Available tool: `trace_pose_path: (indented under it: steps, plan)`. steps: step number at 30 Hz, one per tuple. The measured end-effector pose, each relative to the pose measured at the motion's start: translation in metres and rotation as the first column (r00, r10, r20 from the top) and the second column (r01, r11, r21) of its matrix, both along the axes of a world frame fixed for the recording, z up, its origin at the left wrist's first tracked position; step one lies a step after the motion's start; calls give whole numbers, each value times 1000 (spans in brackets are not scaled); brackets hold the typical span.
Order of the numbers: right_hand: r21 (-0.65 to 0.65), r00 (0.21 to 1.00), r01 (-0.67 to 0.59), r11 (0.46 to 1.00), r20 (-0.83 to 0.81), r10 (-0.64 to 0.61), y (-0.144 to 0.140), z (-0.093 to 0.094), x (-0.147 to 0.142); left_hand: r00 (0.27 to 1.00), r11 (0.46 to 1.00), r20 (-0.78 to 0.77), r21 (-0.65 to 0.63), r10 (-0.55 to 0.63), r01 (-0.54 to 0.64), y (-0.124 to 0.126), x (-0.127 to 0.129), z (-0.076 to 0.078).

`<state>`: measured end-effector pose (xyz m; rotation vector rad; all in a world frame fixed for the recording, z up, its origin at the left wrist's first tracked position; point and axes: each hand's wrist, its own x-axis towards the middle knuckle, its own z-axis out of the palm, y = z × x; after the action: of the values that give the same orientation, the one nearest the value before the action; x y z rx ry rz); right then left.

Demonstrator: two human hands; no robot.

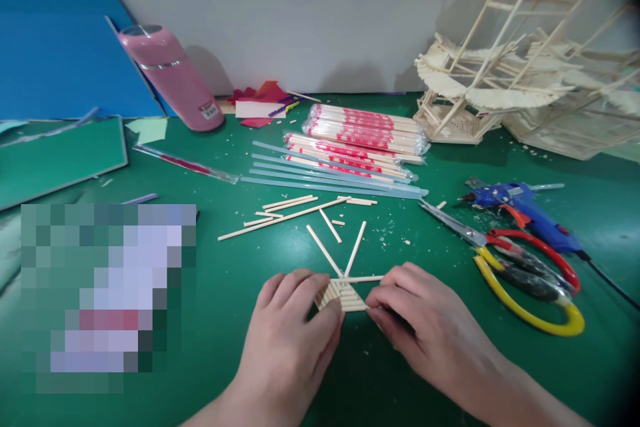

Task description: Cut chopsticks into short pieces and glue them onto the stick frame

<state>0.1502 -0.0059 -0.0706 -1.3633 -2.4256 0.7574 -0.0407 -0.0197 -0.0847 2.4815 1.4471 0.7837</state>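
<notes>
Low at the centre is a small panel of wooden sticks laid side by side, with sticks fanning out from its top in a V. My left hand is closed on the panel's left side, its fingers over the edge. A single wooden stick lies across the panel's top, its right end between the fingers of my right hand. That hand's lower fingertips touch the panel's right corner. Just beyond, several cut stick pieces and one longer stick are scattered on the green table.
Scissors and a blue glue gun lie to the right. Glue sticks and wrapped chopstick packs lie behind. A pink bottle stands back left; a wooden stick model rises back right. A blurred patch covers the left.
</notes>
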Motion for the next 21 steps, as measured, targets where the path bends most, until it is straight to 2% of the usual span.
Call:
trace_pose_path:
  steps: [12, 21]
  plan:
    - [-55, 999, 26, 998, -20, -27, -1, 1, -1, 1000, 1000, -5, 7, -17, 17, 2, 0, 3]
    - [-26, 999, 28, 999, -14, -29, -1, 1, -2, 999, 1000, -19, 10, -25, 26, 2, 0, 6]
